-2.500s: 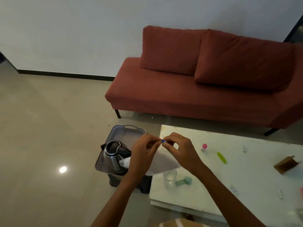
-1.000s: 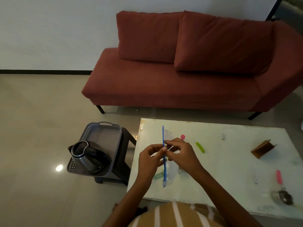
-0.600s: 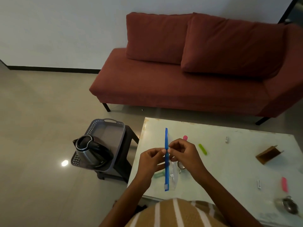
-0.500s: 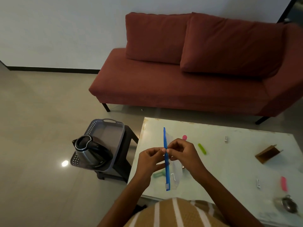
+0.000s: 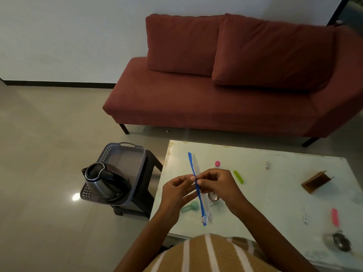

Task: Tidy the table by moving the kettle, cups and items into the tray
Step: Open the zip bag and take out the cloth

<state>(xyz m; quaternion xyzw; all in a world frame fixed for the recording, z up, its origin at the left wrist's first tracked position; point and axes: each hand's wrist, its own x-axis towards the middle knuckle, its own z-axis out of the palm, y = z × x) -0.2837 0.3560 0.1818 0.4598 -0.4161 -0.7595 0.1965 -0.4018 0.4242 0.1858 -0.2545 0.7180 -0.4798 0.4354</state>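
A clear zip bag [image 5: 200,202] with a blue seal strip is held edge-on over the near left part of the white table [image 5: 275,195]. Its long axis runs almost straight away from the person. The far end is tipped slightly left, and the near end (small white slider there) points back at the striped shirt [image 5: 208,256].

The strip is pinched at about mid-length from both sides. The left hand [image 5: 175,191] pinches with thumb and fingertips on its left and the right hand [image 5: 219,184] on its right, with the fingertips nearly met across the strip. The clear film is seen to the right of the strip. Whether anything is inside cannot be told.

On the table by the bag, a teal item [image 5: 189,207] lies just to the left. A small metal cup [image 5: 214,197] sits just to the right, partly covered by the right hand. A pink-capped bottle [image 5: 217,164] and a green clip [image 5: 238,176] are found beyond the hands.

Well apart to the right are a folded brown card [image 5: 316,181], a pink item [image 5: 335,216] and a metal strainer [image 5: 340,242] near the corner.

Off the table's left edge, a steel kettle [image 5: 104,181] is stood in the near end of a grey tray [image 5: 125,157]. The tray is set on a dark stool [image 5: 150,173]. A red sofa [image 5: 225,103] is placed behind, against the wall.
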